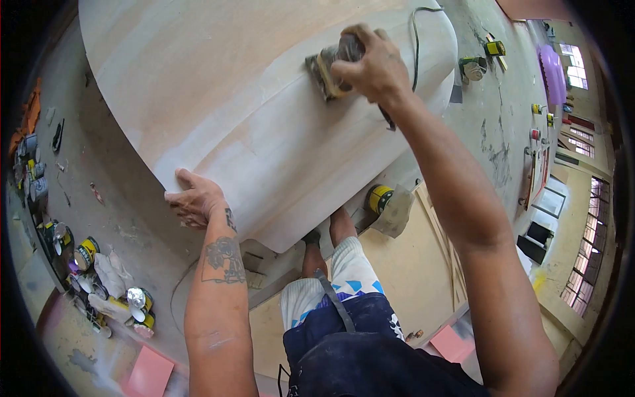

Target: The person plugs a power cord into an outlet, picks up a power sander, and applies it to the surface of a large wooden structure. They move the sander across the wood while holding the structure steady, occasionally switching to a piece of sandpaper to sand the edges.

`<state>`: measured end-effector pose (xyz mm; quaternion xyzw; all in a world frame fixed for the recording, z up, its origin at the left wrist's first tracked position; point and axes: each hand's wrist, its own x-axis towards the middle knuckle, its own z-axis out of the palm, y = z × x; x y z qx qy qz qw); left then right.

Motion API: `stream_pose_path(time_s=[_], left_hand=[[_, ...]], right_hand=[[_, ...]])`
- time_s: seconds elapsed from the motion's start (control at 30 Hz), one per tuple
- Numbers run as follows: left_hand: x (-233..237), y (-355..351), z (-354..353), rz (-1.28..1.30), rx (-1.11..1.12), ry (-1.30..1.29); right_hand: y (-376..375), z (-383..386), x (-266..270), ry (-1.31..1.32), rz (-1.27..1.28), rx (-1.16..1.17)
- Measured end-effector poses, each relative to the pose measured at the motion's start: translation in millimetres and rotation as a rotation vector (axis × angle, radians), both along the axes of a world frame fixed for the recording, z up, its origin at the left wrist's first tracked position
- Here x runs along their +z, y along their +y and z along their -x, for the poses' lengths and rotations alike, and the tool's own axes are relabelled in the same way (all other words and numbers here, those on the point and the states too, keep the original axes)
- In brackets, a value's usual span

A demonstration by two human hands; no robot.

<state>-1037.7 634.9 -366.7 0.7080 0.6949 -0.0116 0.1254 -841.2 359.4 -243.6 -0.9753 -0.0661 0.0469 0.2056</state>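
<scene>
A large curved panel (264,142), whitish with pinkish-brown patches, spreads out before me. My right hand (377,63) is wrapped around the top of a dusty electric sander (325,69), whose pad lies against the panel's surface. From the sander a dark cord (416,46) runs over the panel near its right end. My left hand (197,198) grips the panel's near-left edge, thumb on top and the other fingers partly hidden at the rim.
Yellow-and-black cans (380,198) stand beneath the panel's near side and at the right. Cluttered cans and rags (109,274) lie at the left. A wooden board (403,271) is by my legs. Pink sheets (149,374) lie at the bottom. A purple object (552,73) stands far right.
</scene>
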Motion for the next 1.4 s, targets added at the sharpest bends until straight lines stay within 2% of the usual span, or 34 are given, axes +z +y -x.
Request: stream_pose_path(time_s=[0.1, 0.17, 0.27, 0.4, 0.5, 0.6, 0.7, 0.77, 0.83, 0.9, 0.97, 1.07, 1.17, 1.2, 1.3, 1.4], left_hand=[[5, -2, -1, 0.01, 0.003, -0.003], [6, -2, -1, 0.008, 0.006, 0.004], [2, 0, 1, 0.008, 0.004, 0.021], [8, 0, -1, 0.066, 0.026, 0.009], [1, 1, -1, 0.019, 0.018, 0.008], [-15, 5, 6, -0.024, 0.01, 0.015], [0, 1, 0, 0.013, 0.01, 0.011], [6, 3, 0, 0.091, 0.016, 0.005], [3, 3, 0, 0.079, 0.016, 0.005], [1, 4, 1, 0.078, 0.022, 0.006], [3, 5, 0, 0.096, 0.034, 0.007], [0, 4, 0, 0.061, 0.034, 0.012], [2, 1, 0, 0.062, 0.032, 0.014], [3, 0, 0, 0.056, 0.028, 0.009], [4, 0, 0, 0.05, 0.022, 0.004], [7, 0, 0, 0.057, 0.028, 0.001]], right_hand=[[-2, 43, -1, 0.028, -0.028, 0.066], [-5, 64, 2, -0.049, 0.065, 0.13], [-17, 30, -1, -0.009, -0.04, 0.051], [-18, -7, 0, 0.003, 0.006, -0.096], [-16, 37, -2, 0.054, -0.011, 0.009], [-14, 119, -6, 0.071, -0.006, 0.075], [-20, 135, 2, 0.124, -0.016, 0.162], [-24, 123, 1, 0.12, -0.022, 0.16], [-29, 77, 1, 0.069, -0.012, 0.091], [-39, 25, -3, 0.07, -0.055, -0.016], [-48, -15, 1, -0.018, 0.021, -0.076], [-50, -57, 10, 0.052, -0.05, -0.274], [-46, -60, 13, 0.084, -0.016, -0.266], [-48, -52, 3, -0.002, 0.036, -0.17], [-48, -41, 0, -0.004, 0.088, -0.048], [-58, -72, 1, 0.016, -0.015, -0.167]])
